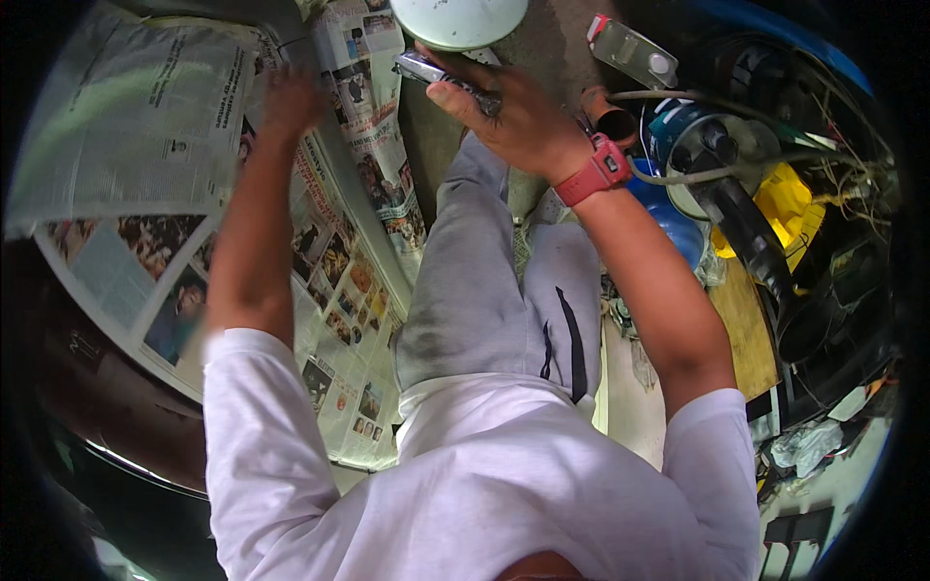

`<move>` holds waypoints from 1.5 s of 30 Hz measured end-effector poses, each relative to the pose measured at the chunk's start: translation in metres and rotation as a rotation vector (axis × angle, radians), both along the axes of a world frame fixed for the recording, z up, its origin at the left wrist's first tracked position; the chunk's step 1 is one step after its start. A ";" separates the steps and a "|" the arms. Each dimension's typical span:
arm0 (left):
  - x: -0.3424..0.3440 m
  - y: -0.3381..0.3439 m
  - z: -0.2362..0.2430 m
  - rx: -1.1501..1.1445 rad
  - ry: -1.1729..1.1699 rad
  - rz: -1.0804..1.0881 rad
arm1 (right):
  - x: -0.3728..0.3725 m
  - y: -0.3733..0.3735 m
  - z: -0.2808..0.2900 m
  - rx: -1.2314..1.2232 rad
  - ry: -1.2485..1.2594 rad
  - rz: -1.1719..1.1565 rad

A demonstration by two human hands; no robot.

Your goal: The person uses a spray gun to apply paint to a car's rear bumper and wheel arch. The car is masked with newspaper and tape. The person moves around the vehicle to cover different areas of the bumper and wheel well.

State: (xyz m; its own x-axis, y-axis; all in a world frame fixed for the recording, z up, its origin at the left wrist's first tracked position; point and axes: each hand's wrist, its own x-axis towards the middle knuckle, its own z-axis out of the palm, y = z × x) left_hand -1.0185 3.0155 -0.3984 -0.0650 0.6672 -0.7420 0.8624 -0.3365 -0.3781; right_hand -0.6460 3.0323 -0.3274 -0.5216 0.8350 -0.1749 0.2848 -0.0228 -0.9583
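My right hand (528, 126), with a red watch on its wrist, is closed round a slim silver-and-black hand tool (434, 76); its exact kind cannot be made out. The tool's silver end points left, toward the newspaper. My left hand (294, 102) is smeared by motion, and its fingers do not show clearly. It is over the upper edge of a panel covered with newspaper (174, 126), close to a dark grey trim piece (262, 21). Clear plastic film seems to lie over part of the paper. Another newspaper strip (373, 126) hangs just right of the panel's edge.
A round white lid or container (460, 21) stands ahead of my right hand. To the right are a clear bottle (632, 53), a hose (697, 177), a yellow bag (780, 213), a wooden board (741, 329) and crowded clutter. A dark glossy vehicle body (126, 426) is at lower left.
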 end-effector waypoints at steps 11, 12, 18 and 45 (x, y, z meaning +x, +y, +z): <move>0.010 0.042 -0.038 0.091 -0.248 0.157 | -0.038 0.065 -0.032 -0.181 0.045 0.124; 0.016 0.001 -0.043 0.181 -0.331 0.199 | -0.040 0.068 -0.033 -0.165 0.073 0.126; 0.145 -0.277 -0.018 -0.133 -0.463 1.214 | -0.044 0.070 -0.041 -0.089 0.061 0.205; 0.287 -0.553 0.045 -0.112 -0.598 2.290 | -0.037 -0.110 -0.076 -0.119 -0.183 0.517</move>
State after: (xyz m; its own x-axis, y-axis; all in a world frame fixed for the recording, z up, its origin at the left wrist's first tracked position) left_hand -0.7314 2.4622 -0.3533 -0.2011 -0.1642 -0.9657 -0.2982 0.9493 -0.0993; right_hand -0.6829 2.9227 -0.4036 -0.8101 0.4478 -0.3783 0.4489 0.0590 -0.8916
